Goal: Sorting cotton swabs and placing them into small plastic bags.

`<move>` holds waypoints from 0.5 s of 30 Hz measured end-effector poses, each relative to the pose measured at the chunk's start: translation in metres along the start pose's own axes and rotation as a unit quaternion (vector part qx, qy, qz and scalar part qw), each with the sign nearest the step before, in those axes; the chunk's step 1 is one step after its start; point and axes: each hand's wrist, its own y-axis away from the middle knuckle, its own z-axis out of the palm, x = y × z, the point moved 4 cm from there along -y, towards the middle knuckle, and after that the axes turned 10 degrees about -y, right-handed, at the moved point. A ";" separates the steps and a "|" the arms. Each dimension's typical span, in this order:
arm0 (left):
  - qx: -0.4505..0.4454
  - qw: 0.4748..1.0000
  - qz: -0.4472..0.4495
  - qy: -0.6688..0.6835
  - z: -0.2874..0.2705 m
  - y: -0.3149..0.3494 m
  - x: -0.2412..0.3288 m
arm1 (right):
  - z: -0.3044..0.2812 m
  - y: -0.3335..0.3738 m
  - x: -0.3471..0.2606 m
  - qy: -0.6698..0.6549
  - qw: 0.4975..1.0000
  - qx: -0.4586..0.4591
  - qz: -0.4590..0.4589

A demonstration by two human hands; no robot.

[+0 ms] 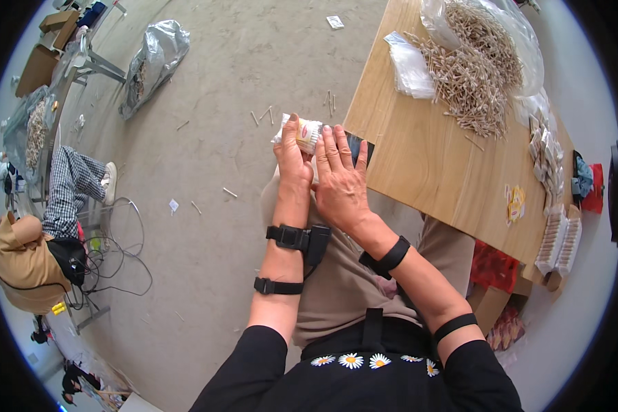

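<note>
My left hand (pixel 294 161) is wrapped round a clear packet of cotton swabs (pixel 309 133) that bears a small yellow and red label. White swab tips show at the packet's right end. My right hand (pixel 340 175) lies flat with its fingers stretched out, its fingertips against or just beside that end; exact contact cannot be made out. Both hands are over my lap, left of the wooden table's (pixel 419 154) near corner. A dark flat thing (pixel 358 147) at the table edge is partly covered by my right fingers.
Loose cotton swabs (pixel 477 65) are heaped on the table beside empty clear bags (pixel 412 69). Yellow labels (pixel 516 204) and filled swab packs (pixel 553 240) lie along its right side. A seated person (pixel 31 257), trailing cables (pixel 127 254) and a plastic sack (pixel 154 65) are at left.
</note>
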 end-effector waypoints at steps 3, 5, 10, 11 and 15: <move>-0.010 1.000 -0.003 0.010 -0.002 -0.001 -0.001 | 0.005 -0.002 0.000 0.014 1.000 0.004 -0.003; -0.024 1.000 -0.001 0.014 -0.001 0.000 -0.001 | 0.005 -0.003 0.000 0.024 1.000 -0.001 -0.003; -0.012 1.000 0.001 0.003 0.003 0.004 0.002 | 0.002 -0.003 0.000 0.020 1.000 0.014 0.007; -0.007 1.000 0.001 -0.004 0.004 0.005 0.003 | 0.001 -0.003 0.001 0.017 1.000 0.020 0.016; -0.020 1.000 -0.002 0.020 -0.001 -0.001 0.000 | 0.003 -0.007 -0.003 0.021 1.000 0.002 -0.001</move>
